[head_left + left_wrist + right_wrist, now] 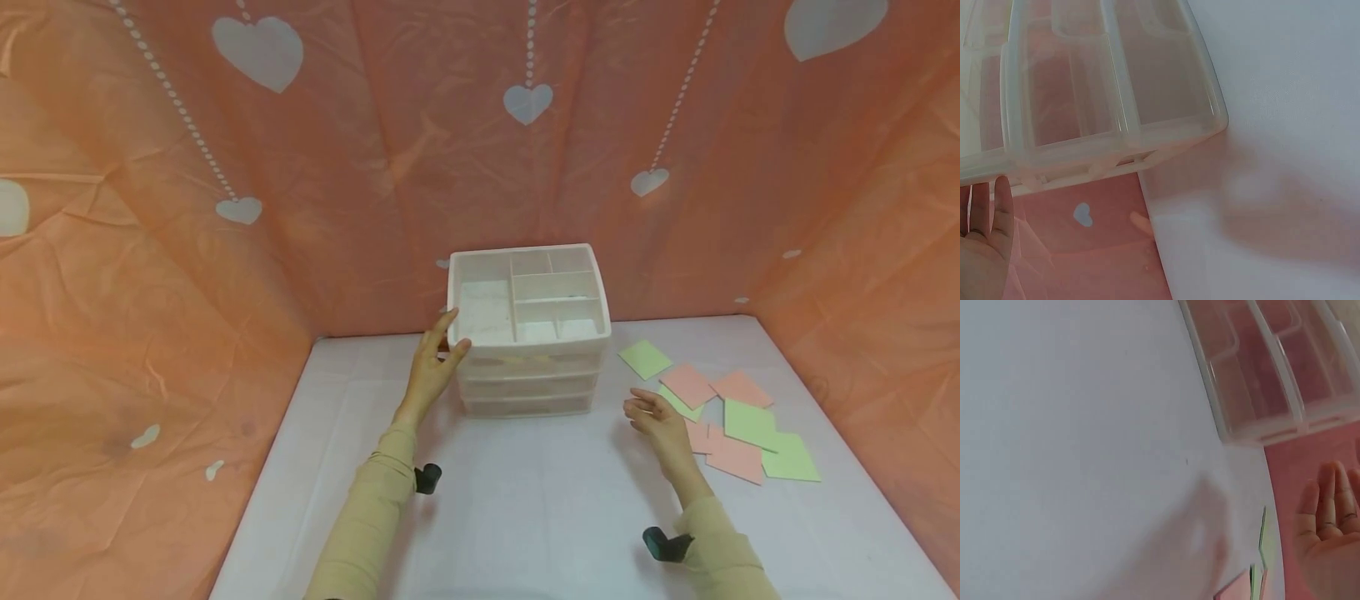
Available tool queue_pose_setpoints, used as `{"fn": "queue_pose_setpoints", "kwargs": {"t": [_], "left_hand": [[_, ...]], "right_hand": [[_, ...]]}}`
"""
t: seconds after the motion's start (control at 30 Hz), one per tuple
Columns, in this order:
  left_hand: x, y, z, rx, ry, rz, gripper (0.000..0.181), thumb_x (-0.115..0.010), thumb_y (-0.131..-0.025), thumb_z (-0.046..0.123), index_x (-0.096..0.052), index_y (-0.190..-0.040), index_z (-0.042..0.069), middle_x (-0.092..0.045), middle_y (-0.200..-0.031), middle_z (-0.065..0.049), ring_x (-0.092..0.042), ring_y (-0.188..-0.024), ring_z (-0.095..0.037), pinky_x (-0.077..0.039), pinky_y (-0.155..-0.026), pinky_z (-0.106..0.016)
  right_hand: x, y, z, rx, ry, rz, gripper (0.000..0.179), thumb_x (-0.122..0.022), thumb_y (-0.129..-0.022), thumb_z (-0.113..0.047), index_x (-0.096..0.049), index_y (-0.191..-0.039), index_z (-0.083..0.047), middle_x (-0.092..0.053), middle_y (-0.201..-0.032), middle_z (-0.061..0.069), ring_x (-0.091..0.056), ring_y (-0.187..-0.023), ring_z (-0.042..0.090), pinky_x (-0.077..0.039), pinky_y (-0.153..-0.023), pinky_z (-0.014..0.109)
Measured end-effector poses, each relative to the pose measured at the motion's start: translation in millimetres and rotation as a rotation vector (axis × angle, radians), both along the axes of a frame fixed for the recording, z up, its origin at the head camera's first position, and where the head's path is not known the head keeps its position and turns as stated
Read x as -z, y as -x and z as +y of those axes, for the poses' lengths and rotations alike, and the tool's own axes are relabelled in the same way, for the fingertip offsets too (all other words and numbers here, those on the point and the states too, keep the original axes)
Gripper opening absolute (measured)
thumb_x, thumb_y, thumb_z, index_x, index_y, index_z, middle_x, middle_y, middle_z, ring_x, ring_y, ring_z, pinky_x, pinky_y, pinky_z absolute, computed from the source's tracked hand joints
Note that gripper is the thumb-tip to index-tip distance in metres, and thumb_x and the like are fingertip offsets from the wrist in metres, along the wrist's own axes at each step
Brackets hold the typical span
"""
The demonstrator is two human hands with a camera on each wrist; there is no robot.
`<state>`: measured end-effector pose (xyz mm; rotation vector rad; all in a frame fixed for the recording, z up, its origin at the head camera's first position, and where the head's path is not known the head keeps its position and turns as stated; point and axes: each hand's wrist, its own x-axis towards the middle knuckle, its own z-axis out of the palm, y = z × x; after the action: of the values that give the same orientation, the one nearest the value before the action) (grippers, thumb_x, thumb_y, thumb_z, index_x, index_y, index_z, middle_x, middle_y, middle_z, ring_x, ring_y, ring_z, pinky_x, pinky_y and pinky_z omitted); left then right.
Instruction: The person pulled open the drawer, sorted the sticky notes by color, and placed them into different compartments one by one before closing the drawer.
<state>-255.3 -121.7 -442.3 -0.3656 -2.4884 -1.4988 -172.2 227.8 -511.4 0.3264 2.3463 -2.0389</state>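
Observation:
A white plastic drawer organizer [534, 333] stands at the back of the table, with a divided tray on top and three see-through drawers below. My left hand [430, 372] touches its upper left side, the fingers fairly straight along the rim and the thumb by the front corner. Seen from the left wrist, the fingers of the left hand [985, 244] reach up to the rim. My right hand [660, 427] is held over the table to the right of the organizer, its fingers loosely bent and nothing in them. The right wrist view shows that hand's palm [1335, 550] and relaxed fingers.
Several square paper notes, pink [733, 455] and green [750, 423], lie overlapping on the right of the white table [510, 517]. An orange cloth [420, 167] with pale hearts hangs behind and at both sides. Each wrist wears a small black camera [427, 479].

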Motion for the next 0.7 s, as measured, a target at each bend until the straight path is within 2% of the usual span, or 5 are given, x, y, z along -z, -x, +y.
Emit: {"fn": "queue_pose_setpoints", "kwargs": {"t": [0.23, 0.33, 0.53, 0.7], "left_hand": [[0.7, 0.0, -0.9, 0.005, 0.013, -0.006, 0.055, -0.059, -0.092, 0.031, -0.035, -0.142, 0.035, -0.048, -0.11, -0.015, -0.056, -0.099, -0.029, -0.052, -0.08, -0.039], [0.7, -0.3, -0.8, -0.002, 0.014, 0.001, 0.056, -0.06, -0.091, 0.029, -0.036, -0.142, 0.033, -0.048, -0.109, -0.015, -0.056, -0.099, -0.029, -0.052, -0.08, -0.039], [1.2, 0.5, -1.3, -0.011, 0.012, 0.006, 0.057, -0.06, -0.091, 0.028, -0.036, -0.142, 0.033, -0.048, -0.108, -0.016, -0.056, -0.098, -0.028, -0.052, -0.079, -0.039], [2.5, 1.2, -1.0, 0.0, 0.023, -0.002, 0.056, -0.058, -0.092, 0.033, -0.034, -0.142, 0.035, -0.048, -0.11, -0.014, -0.056, -0.098, -0.027, -0.052, -0.08, -0.037]], "right_hand": [[2.8, -8.0, 25.3, 0.079, -0.128, -0.057, 0.059, -0.057, -0.092, -0.037, -0.04, -0.138, -0.005, -0.051, -0.092, -0.031, -0.053, -0.088, -0.012, -0.045, -0.079, 0.009], [4.9, -11.8, 32.5, 0.1, -0.158, -0.071, 0.057, -0.056, -0.093, -0.038, -0.041, -0.137, -0.006, -0.05, -0.092, -0.033, -0.05, -0.086, -0.015, -0.044, -0.078, 0.008], [9.3, -12.6, 31.0, 0.083, -0.09, -0.051, 0.049, -0.053, -0.095, -0.024, -0.041, -0.135, 0.001, -0.053, -0.083, -0.034, -0.054, -0.082, -0.012, -0.047, -0.073, 0.013], [10.1, -7.7, 16.8, 0.057, -0.03, -0.062, 0.052, -0.057, -0.093, -0.024, -0.041, -0.134, 0.003, -0.056, -0.08, -0.032, -0.056, -0.081, -0.011, -0.048, -0.074, 0.014]]}}
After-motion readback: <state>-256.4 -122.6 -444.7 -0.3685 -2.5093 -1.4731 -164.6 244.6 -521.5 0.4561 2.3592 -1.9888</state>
